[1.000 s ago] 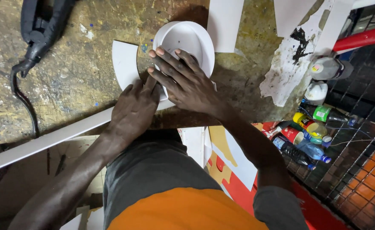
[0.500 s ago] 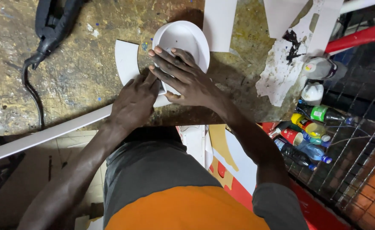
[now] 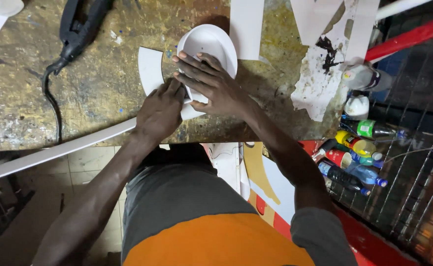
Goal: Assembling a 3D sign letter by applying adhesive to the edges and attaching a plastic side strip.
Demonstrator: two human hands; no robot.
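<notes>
A white oval shell piece [image 3: 211, 44] lies on a stained workbench [image 3: 93, 88], over a curved white sheet cutout [image 3: 150, 69]. My right hand [image 3: 211, 83] lies flat across the oval piece with fingers spread, pressing it down. My left hand [image 3: 161, 111] is bunched at the piece's lower left edge, fingertips pinched against its rim and the cutout. Whether the left hand holds a small tool is hidden by the fingers.
A black power tool [image 3: 81, 24] with its cord [image 3: 54, 103] lies at the back left. A long white strip [image 3: 54, 150] runs along the bench's front edge. White sheet scraps [image 3: 320, 74] sit to the right. Several bottles and cans [image 3: 354, 148] stand on the floor at right.
Both hands stay on the oval piece; the left hand has shifted slightly along its lower edge. The camera view has drifted a little.
</notes>
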